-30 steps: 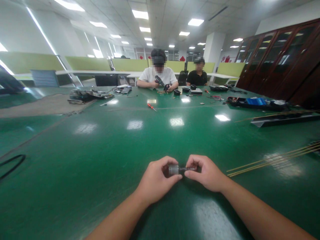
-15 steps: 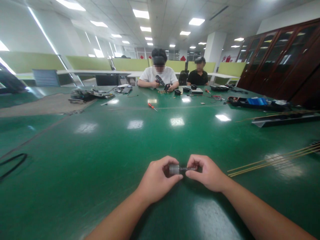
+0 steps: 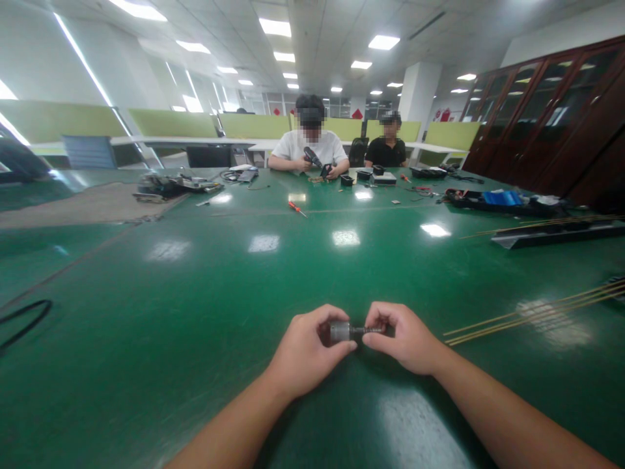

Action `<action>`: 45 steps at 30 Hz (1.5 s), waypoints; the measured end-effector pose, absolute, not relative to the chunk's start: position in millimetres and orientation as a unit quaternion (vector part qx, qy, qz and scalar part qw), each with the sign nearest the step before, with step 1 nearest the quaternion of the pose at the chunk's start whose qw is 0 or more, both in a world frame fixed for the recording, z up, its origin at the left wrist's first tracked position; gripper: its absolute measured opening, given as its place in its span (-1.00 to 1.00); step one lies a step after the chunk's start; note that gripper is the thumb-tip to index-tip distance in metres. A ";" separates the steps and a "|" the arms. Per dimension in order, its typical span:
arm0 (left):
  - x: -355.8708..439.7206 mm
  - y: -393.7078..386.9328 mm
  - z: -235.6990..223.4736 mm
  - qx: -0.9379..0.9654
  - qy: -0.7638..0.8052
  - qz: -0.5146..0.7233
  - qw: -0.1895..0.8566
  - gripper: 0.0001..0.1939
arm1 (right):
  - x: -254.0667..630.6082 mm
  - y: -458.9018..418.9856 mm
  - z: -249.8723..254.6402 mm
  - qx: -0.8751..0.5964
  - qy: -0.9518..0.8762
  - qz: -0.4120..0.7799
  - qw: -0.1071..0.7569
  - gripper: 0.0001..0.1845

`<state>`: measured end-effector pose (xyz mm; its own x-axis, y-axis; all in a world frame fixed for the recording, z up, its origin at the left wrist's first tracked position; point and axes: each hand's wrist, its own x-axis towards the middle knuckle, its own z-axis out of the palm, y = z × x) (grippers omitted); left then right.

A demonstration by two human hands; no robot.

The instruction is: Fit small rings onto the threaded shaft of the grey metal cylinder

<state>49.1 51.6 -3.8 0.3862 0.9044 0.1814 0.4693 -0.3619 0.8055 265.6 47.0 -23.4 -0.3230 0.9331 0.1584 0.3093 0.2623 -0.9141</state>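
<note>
Between the thumb and fingers of my left hand [image 3: 308,350] is a short grey metal cylinder [image 3: 340,331]. A thin dark shaft [image 3: 358,330] sticks out of its right end, in line with it. My right hand [image 3: 404,337] pinches the far end of that shaft with thumb and fingertips. The piece lies level, low over the green tabletop [image 3: 244,286]; whether it touches the top I cannot tell. My fingers cover parts of both ends, and the exact kind of part is not clear.
Thin brass-coloured rods [image 3: 517,318] lie to my right, a black cable [image 3: 27,322] at far left. A red screwdriver [image 3: 297,208] rests ahead. Across the table one person [image 3: 312,150] holds a power drill [image 3: 312,157]; another person [image 3: 385,151] sits beside. A black metal channel [image 3: 556,232] lies right.
</note>
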 end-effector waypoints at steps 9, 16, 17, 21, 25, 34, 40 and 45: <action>49.9 52.2 -2.5 0.750 0.451 0.346 0.337 -0.77 | 265.7 48.7 -24.6 -0.445 -0.704 0.412 0.369 -0.88; 49.8 50.7 -2.8 0.742 0.456 0.358 0.337 -0.77 | 266.9 49.5 -25.1 -0.443 -0.700 0.417 0.373 -0.84; 49.9 50.7 -3.1 0.742 0.457 0.357 0.337 -0.78 | 267.1 49.3 -24.9 -0.443 -0.700 0.419 0.372 -0.84; 49.8 51.4 -3.7 0.743 0.460 0.352 0.334 -0.78 | 267.3 48.8 -23.7 -0.442 -0.702 0.419 0.369 -0.83; 49.5 52.6 -3.7 0.743 0.460 0.352 0.335 -0.78 | 266.8 49.0 -22.8 -0.443 -0.702 0.421 0.366 -0.84; 49.8 51.7 -2.4 0.744 0.454 0.360 0.333 -0.78 | 266.5 48.2 -22.0 -0.442 -0.700 0.422 0.370 -0.85; 50.4 51.0 -0.9 0.742 0.457 0.361 0.333 -0.78 | 267.3 49.6 -24.3 -0.444 -0.704 0.414 0.369 -0.86; 51.0 50.2 -0.3 0.741 0.458 0.362 0.332 -0.79 | 267.3 49.1 -24.1 -0.444 -0.706 0.411 0.368 -0.87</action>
<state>51.0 50.2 -0.3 0.3186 0.9188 0.2328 0.4370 -0.3604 0.8241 267.3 49.1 -24.1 -0.3350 0.9293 0.1557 0.3238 0.2687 -0.9072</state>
